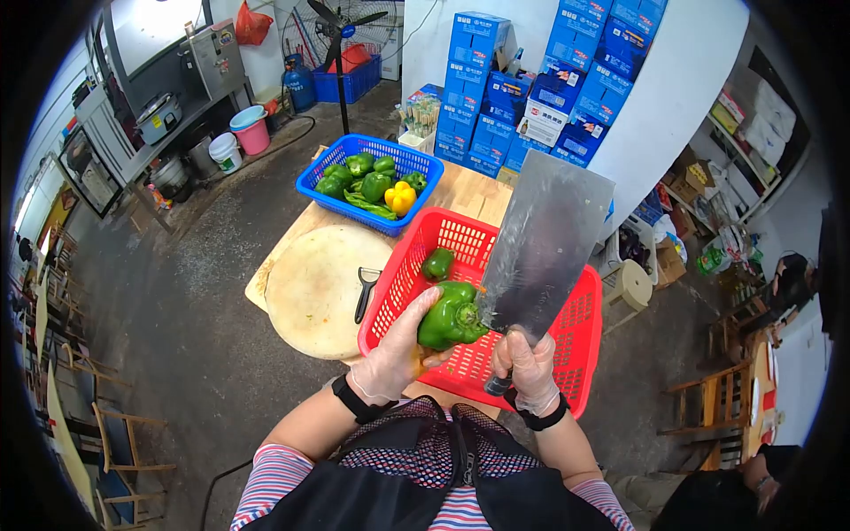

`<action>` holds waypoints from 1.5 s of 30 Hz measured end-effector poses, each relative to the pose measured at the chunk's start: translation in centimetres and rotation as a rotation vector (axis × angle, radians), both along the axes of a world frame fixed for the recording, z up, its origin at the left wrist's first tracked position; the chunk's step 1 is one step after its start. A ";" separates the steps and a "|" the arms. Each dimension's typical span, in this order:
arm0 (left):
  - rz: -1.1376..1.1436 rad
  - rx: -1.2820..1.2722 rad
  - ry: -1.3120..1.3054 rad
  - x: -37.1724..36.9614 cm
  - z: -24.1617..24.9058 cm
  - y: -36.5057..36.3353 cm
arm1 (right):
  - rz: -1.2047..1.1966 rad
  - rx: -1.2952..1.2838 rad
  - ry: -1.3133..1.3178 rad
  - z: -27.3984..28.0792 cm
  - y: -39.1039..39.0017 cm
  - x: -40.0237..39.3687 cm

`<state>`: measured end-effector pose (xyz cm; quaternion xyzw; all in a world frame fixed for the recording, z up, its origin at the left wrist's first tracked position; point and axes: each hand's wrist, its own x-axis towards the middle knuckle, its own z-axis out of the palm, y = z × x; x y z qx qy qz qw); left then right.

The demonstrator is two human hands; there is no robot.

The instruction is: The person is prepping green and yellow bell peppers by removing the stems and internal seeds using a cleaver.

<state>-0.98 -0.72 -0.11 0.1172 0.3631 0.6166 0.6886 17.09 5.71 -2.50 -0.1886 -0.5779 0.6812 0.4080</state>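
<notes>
The left hand [396, 351] is cradling a green pepper [450, 319] while the right hand [528, 365] is gripping a cleaver [553, 243]; the pepper's glossy skin is possibly inviting a slip and cut.

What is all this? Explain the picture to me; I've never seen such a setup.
There is no machine here: a person uses their own hands, in thin see-through gloves. The one picture comes from a camera worn on the head, looking forward and down. The left hand holds a green bell pepper; the right hand grips a cleaver, blade upward. Below them is a red basket with another green pepper inside. On the wooden table lie a round cutting board, a peeler at its edge, and a blue basket of green and yellow peppers.
</notes>
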 end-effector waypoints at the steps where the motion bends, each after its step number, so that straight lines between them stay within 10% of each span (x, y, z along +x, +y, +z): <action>1: -0.059 -0.035 -0.009 -0.3 0.3 -0.1 | 0.000 0.000 0.000 0.2 -0.1 0.0; 11: 0.095 -0.059 0.115 0.7 1.4 -0.4 | 0.010 0.017 0.020 0.3 0.3 -0.2; 23: -0.501 0.133 -0.332 -3.9 -1.9 0.7 | 0.125 0.037 -0.028 0.1 0.6 0.3; 32: 0.237 0.536 0.063 0.6 -0.9 0.1 | -0.197 0.031 0.133 1.3 -1.7 -2.4; 45: 0.033 0.165 0.077 -0.1 -0.1 -0.8 | -0.011 0.158 -0.036 1.1 -0.3 -1.0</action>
